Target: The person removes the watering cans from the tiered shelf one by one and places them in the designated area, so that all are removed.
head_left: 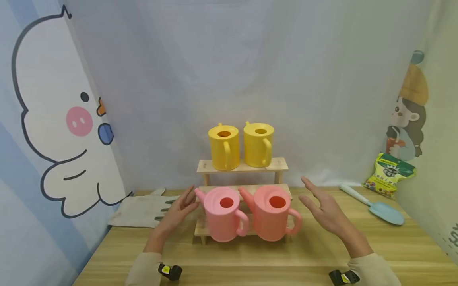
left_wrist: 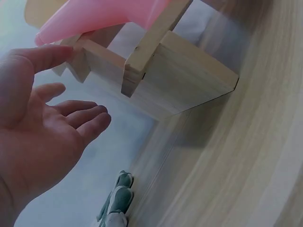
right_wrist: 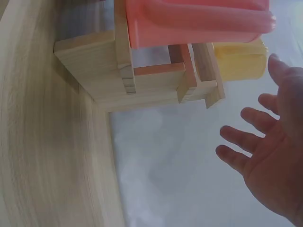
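Observation:
Two watering cans stand side by side on the lowest step of a wooden tiered stand (head_left: 282, 191): a pink one (head_left: 219, 222) on the left, a coral one (head_left: 269, 222) on the right. Their spouts point left and their handles right. My left hand (head_left: 177, 212) is beside the pink can's spout, fingers loosely extended, holding nothing. On the other side, my right hand (head_left: 326, 210) hovers right of the coral can's handle with fingers spread and nothing in them. Two yellow watering cans (head_left: 225, 153) sit on the top step. Both palms face the stand in the wrist views.
A pale work glove (head_left: 137, 210) with green-striped fingers lies left of the stand on the wooden table (head_left: 229, 274). To the right are a light blue hand trowel (head_left: 386, 212) and a green-yellow packet (head_left: 388, 174) leaning at the corner. A grey-white curtain (head_left: 161, 99) hangs behind.

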Motion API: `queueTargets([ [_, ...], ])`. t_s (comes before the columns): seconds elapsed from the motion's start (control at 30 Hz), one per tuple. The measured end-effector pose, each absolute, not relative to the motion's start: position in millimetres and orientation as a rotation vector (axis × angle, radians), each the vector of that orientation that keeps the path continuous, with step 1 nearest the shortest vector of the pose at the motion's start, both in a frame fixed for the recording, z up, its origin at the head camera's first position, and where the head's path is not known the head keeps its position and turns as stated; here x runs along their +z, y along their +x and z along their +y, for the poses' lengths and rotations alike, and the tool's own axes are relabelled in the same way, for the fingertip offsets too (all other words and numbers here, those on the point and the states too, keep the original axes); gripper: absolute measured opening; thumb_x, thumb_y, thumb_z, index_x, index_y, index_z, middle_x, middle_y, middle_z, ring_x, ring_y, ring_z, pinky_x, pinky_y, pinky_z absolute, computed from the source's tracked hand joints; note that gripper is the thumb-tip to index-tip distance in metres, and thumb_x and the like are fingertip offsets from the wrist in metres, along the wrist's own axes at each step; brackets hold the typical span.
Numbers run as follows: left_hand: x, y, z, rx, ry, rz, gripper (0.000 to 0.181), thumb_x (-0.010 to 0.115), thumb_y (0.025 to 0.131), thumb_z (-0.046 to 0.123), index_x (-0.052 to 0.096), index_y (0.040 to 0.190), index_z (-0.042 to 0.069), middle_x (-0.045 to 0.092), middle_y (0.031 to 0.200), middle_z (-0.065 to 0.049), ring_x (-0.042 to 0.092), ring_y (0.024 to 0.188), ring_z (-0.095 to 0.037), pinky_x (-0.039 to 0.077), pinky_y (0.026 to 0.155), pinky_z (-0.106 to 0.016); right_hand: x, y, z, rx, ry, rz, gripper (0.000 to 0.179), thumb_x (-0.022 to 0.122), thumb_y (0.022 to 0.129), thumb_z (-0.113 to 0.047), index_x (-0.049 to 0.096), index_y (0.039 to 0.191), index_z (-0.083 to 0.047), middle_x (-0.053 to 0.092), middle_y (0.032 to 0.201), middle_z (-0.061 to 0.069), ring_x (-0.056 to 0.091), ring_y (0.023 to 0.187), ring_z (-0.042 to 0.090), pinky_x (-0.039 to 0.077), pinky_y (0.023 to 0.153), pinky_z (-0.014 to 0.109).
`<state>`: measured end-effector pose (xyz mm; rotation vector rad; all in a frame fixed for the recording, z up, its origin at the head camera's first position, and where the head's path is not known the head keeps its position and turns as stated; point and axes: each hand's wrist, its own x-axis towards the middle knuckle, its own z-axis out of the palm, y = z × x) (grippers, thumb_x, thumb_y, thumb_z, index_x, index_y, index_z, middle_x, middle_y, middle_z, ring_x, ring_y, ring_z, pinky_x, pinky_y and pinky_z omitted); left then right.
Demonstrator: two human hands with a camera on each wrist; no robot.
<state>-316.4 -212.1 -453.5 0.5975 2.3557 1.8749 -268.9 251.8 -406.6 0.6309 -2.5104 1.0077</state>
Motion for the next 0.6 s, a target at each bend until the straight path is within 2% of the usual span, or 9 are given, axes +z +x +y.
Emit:
queueTargets([
  [0.13,-457.4,-317.5,-208.2,1.914,0.577,2.342,0.074,0.058,0.104,0.023,0.013,0.162,0.012,0.025,0.161,-0.017,0.028,0.146,-0.033,0.028,0.117,-0.050,-405.4,-266.3,251.2,1.041,0.686,-2.458,0.055,0.055,0.105,-0.020,0.037,0.156,-0.012,0.046,0.150,0.020,0.053,0.126,0.044,0.043,0.099,0.070],
  [0.23,-459.2,-317.3,-206.5,1.949,0.541,2.309,0.073,0.059,0.103,0.023,0.017,0.162,0.014,0.032,0.158,-0.020,0.036,0.142,-0.033,0.033,0.115,-0.048,-401.9,-264.1,249.5,1.064,0.729,-2.443,0.052,0.056,0.104,-0.017,0.042,0.154,-0.011,0.050,0.148,0.016,0.059,0.121,0.039,0.048,0.097,0.065],
  [0.4,-458.2,-317.8,-206.3,2.002,0.500,2.233,0.071,0.059,0.103,0.018,0.019,0.162,0.017,0.036,0.154,-0.025,0.043,0.137,-0.035,0.039,0.112,-0.046,-395.1,-261.2,246.1,1.105,0.797,-2.465,0.051,0.058,0.104,-0.018,0.044,0.153,-0.011,0.049,0.149,0.011,0.062,0.119,0.034,0.052,0.097,0.056],
  [0.6,-458.3,-317.0,-203.5,1.987,0.500,2.170,0.067,0.054,0.106,0.019,0.018,0.162,0.011,0.037,0.154,-0.025,0.048,0.133,-0.031,0.046,0.107,-0.044,-394.7,-260.2,245.0,1.130,0.847,-2.468,0.053,0.060,0.102,-0.015,0.045,0.152,-0.009,0.053,0.145,0.014,0.065,0.112,0.036,0.055,0.092,0.056],
])
